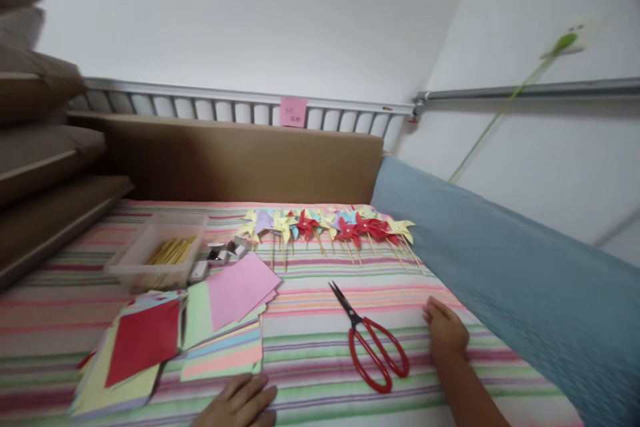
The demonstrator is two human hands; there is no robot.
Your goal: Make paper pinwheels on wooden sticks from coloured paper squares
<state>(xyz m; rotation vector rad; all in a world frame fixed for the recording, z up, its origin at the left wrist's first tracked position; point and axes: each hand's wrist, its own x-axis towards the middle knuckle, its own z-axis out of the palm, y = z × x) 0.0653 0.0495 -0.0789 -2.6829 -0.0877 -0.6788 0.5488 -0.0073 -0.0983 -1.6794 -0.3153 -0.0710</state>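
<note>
My left hand point(237, 403) rests on the striped cloth at the near edge, fingers stretched out, just below the sheets of coloured paper. My right hand point(447, 329) lies on the cloth with its fingers curled in; nothing shows in it. Between the hands is a pair of scissors point(356, 320) with red handles, its blades pointing away from me and slightly apart. Two piles of square paper lie at the left: one topped with a red sheet point(145, 341), the other with a pink sheet point(243, 290). Paper pinwheels point(349, 229) on sticks lie grouped at the back.
A clear plastic box point(125, 267) of thin wooden sticks point(173, 251) stands behind the paper, with small open boxes point(217, 253) beside it. Stacked cardboard point(40, 167) rises at the left. A cardboard panel point(250, 163) borders the back; blue fabric point(480, 233) borders the right.
</note>
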